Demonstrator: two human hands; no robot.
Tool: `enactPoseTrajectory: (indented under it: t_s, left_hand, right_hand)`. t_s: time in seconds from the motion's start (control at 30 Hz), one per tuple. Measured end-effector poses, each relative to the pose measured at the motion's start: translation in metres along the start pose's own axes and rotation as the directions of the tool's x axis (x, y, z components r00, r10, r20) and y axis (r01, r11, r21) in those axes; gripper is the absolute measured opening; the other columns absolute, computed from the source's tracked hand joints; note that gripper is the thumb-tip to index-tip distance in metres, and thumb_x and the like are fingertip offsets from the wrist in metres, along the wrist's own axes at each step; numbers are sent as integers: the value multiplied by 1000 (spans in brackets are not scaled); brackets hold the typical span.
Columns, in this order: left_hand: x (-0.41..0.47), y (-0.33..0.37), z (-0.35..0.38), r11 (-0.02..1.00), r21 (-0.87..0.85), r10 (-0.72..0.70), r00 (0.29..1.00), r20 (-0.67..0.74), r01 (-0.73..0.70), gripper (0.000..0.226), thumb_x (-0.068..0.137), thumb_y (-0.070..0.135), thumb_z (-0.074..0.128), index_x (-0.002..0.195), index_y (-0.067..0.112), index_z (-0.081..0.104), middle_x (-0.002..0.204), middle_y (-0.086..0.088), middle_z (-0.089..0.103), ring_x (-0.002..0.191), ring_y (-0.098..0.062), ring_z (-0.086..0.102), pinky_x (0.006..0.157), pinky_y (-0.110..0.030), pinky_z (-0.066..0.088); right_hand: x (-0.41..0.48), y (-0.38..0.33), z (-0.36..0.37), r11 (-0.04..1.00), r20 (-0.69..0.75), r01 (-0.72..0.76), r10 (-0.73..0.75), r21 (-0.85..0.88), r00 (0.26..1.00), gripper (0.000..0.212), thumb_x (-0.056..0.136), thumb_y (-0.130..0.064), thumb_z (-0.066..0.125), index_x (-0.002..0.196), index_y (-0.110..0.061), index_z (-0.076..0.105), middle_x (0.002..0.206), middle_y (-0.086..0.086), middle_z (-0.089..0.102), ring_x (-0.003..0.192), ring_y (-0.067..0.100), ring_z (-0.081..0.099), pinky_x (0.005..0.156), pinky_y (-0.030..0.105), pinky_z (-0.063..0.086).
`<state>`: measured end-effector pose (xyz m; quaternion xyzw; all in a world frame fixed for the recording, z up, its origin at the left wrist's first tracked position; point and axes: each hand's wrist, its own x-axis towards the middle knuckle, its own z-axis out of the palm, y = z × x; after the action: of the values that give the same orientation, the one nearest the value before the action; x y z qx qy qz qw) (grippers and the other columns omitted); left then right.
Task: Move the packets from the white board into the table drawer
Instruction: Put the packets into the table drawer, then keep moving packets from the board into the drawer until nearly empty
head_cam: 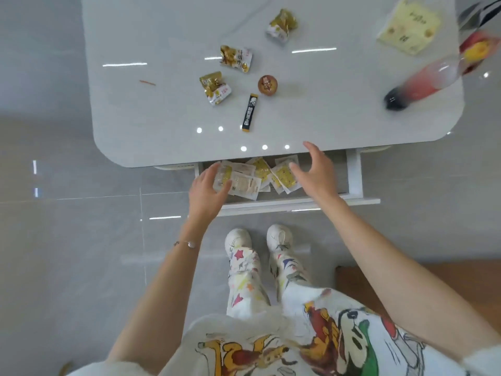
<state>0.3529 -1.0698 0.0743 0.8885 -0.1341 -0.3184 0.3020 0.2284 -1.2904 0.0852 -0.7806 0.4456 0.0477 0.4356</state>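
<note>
An open drawer under the white table's front edge holds several white-and-yellow packets in a loose pile. My left hand hovers over the pile's left end, fingers spread, touching a packet but not clearly gripping it. Above the drawer's right half, my right hand is open and holds nothing. On the white table top lie three gold snack packets, a black stick sachet and a small round brown item.
A pale yellow bag lies at the table's far right. A pink bottle with a dark cap stands near the right edge, blurred. A thin orange stick lies at left. My feet stand just before the drawer front.
</note>
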Motion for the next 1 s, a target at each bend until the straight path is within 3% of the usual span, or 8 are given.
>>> enactPoseTrajectory:
  t_s: [0.1,0.2,0.33,0.63,0.77,1.0]
  left_hand:
    - [-36,35,-47,976,198,109,992,-69,-93,57,94,42,53,146,27,35,147,-1,42,137,-26,33,113,-48,26]
    - [-66,54,-81,930,352,162,979,-125,-109,58,95,47,49,147,27,34,153,-6,34,143,-30,23,117,-48,16]
    - [-102,62,-117,852,512,234,953,-190,-107,58,95,49,46,147,25,35,155,-11,29,145,-36,18,118,-51,12]
    - [-173,4,-195,883,457,116,895,-430,105,62,91,48,52,146,25,37,156,-11,27,146,-37,15,118,-53,8]
    - [-207,-41,-234,902,383,39,846,-531,199,57,87,51,51,136,21,50,154,-11,31,145,-38,18,117,-53,8]
    - [-295,-159,-308,896,204,-177,740,-649,394,61,87,52,53,141,25,45,157,-9,27,146,-36,14,118,-51,6]
  right_hand:
    - [-31,-50,-34,946,68,177,-164,-273,984,63,89,-43,57,145,-23,35,147,0,43,137,26,33,109,43,33]
    - [-55,-88,-52,810,156,298,-254,-505,955,71,90,-53,52,150,-26,24,153,5,33,143,35,20,115,50,20]
    - [-81,-132,-57,662,256,418,-333,-622,908,77,91,-59,46,153,-28,12,159,8,18,147,34,7,118,51,9]
    - [-136,-238,-6,416,439,683,-542,-601,716,77,90,-56,47,153,-28,14,157,8,23,145,34,16,117,49,13]
    - [-169,-280,43,330,515,754,-572,-568,639,75,90,-54,48,153,-28,16,156,7,26,143,32,18,116,48,14]
    - [-265,-353,172,228,623,866,-616,-446,483,75,86,-50,56,151,-26,25,151,6,34,140,30,25,116,43,15]
